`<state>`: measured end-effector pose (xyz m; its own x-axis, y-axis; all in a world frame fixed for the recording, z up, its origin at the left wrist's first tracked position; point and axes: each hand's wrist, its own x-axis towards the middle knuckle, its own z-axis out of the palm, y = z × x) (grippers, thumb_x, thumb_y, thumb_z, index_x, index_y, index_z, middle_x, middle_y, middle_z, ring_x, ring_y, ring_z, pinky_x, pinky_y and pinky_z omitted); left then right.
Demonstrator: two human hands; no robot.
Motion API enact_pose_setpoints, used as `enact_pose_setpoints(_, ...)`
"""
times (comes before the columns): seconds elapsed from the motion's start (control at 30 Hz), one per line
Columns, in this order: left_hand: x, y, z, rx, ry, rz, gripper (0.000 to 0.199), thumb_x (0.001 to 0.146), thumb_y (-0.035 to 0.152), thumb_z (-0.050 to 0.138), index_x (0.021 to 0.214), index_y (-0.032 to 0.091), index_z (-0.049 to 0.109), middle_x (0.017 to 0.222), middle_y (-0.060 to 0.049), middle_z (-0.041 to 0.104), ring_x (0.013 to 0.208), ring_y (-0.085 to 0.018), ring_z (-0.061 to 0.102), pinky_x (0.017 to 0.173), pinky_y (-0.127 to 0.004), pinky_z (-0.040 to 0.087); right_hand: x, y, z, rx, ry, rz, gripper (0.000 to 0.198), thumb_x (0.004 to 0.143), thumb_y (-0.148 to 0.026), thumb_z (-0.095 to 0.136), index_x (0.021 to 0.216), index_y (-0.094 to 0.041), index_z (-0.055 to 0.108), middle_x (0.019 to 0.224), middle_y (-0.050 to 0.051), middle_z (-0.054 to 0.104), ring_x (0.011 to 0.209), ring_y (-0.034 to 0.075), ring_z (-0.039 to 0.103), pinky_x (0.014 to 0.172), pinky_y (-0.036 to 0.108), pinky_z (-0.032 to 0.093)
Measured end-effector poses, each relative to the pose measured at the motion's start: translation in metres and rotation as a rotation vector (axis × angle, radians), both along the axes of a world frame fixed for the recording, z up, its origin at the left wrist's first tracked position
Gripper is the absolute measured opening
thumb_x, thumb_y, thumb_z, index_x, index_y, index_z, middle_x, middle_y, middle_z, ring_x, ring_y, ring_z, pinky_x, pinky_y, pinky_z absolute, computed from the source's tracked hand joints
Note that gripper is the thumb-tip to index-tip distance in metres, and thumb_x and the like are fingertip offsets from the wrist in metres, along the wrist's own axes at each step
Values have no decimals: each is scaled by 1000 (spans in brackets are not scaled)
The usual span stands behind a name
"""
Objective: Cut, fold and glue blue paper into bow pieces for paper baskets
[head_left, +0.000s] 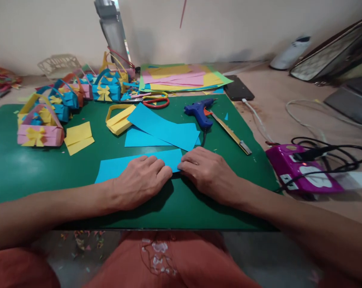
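A strip of blue paper (117, 167) lies on the green board near its front edge, under both my hands. My left hand (143, 176) is closed, with its curled fingers over the paper's near edge. At the paper's right end, my right hand (206, 168) pinches the edge between thumb and fingers. More blue paper pieces (165, 130) overlap just beyond. Beside them on the left rests a small yellow paper basket (121, 122) with a handle. A creased yellow paper square (79, 137) lies farther left.
Several finished paper baskets (39, 134) with bows stand at the left. Red-handled scissors (156, 103), a blue glue gun (200, 114) and a cutter knife (231, 134) lie farther back. Coloured sheets (183, 76) are stacked behind. A purple power box (301, 170) with black cables sits right.
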<state>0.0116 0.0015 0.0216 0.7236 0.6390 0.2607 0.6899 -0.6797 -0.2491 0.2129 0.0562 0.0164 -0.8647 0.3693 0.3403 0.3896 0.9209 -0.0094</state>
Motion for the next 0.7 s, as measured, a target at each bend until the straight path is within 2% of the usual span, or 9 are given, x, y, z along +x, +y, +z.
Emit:
enact_pose_setpoints(0.07, -1, -2, 1, -37, -25, -9, 18, 88, 8, 38, 79, 17, 49, 67, -2, 57, 59, -19, 51, 52, -30, 35, 1, 0, 1, 31, 13, 17, 27, 89, -11, 41, 71, -16, 61, 73, 6, 62, 67, 16, 48, 67, 29, 36)
enact_pose_setpoints(0.17, -8, -5, 4, -127, -32, 41, 18, 89, 11, 39, 78, 17, 52, 70, -2, 58, 61, -18, 50, 53, -30, 34, 7, -4, 9, -3, -28, -1, 28, 86, -8, 40, 67, -16, 58, 67, 6, 57, 63, 16, 45, 66, 30, 35)
enact_pose_setpoints(0.37, -27, -7, 12, -407, -112, 124, 25, 92, 19, 38, 74, 17, 54, 67, -1, 56, 59, -16, 52, 53, -28, 34, 25, -2, 23, -292, -109, -120, 19, 85, -12, 46, 68, -18, 53, 66, 3, 57, 58, 15, 47, 55, 28, 33)
enact_pose_setpoints(0.5, -33, -2, 16, -658, -248, 182, 26, 93, 23, 36, 77, 17, 56, 67, 0, 57, 58, -13, 54, 52, -25, 35, 23, 1, 22, -407, -40, -119, 13, 86, -18, 50, 78, -17, 60, 73, 5, 63, 67, 17, 56, 60, 28, 38)
enact_pose_setpoints(0.63, -39, 6, 17, -717, -293, 246, 25, 92, 24, 40, 78, 17, 60, 62, 0, 58, 54, -12, 54, 51, -22, 34, 18, 3, 18, -451, 5, -195, 20, 88, -20, 49, 75, -18, 64, 65, 3, 63, 61, 16, 56, 58, 27, 38)
enact_pose_setpoints(0.7, -43, 10, 16, -729, -296, 292, 25, 91, 25, 42, 77, 17, 61, 59, 1, 58, 52, -11, 54, 50, -22, 33, 17, 4, 16, -480, 35, -249, 16, 87, -21, 50, 81, -19, 65, 67, 3, 65, 62, 16, 58, 57, 27, 40)
